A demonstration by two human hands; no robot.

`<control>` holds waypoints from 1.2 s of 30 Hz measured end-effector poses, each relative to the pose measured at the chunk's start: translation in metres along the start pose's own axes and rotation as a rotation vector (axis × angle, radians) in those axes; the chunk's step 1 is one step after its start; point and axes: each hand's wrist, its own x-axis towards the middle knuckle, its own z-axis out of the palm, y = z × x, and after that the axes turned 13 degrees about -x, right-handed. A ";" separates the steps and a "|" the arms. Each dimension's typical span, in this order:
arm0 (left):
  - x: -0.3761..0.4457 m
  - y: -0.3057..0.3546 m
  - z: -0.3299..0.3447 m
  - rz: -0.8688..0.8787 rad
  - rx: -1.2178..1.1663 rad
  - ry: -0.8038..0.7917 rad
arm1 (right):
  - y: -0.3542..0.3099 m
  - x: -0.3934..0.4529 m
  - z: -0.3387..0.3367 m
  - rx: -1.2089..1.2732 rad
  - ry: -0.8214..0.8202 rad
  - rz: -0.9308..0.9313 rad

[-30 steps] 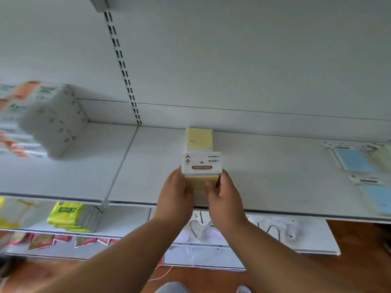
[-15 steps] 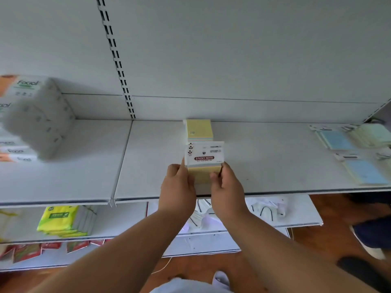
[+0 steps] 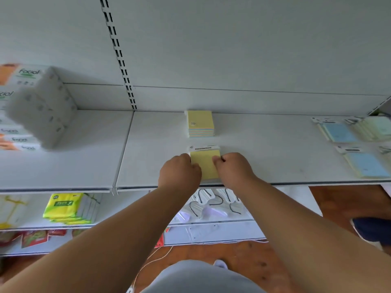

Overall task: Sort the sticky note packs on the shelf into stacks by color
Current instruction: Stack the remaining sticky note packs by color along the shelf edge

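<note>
A yellow sticky note pack (image 3: 204,164) with a white header card lies flat on the white shelf (image 3: 275,163) near its front edge. My left hand (image 3: 179,171) grips its left side and my right hand (image 3: 232,169) grips its right side. Behind it, near the back wall, stands a stack of yellow-topped packs (image 3: 200,123). At the far right lie blue packs (image 3: 338,132) (image 3: 367,164) and pale green packs (image 3: 376,126).
Facial tissue packs (image 3: 36,106) are piled on the shelf at the left. A slotted upright (image 3: 119,53) runs up the back wall. The lower shelf holds yellow-green tissue packs (image 3: 67,206) and white hooks (image 3: 211,203).
The yellow pack was held upright with its label facing me; both hands have lowered it flat onto the shelf near the front edge.
</note>
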 end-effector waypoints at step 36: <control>0.004 -0.030 -0.018 0.354 0.314 -0.257 | 0.051 -0.009 0.004 -0.240 0.082 -0.494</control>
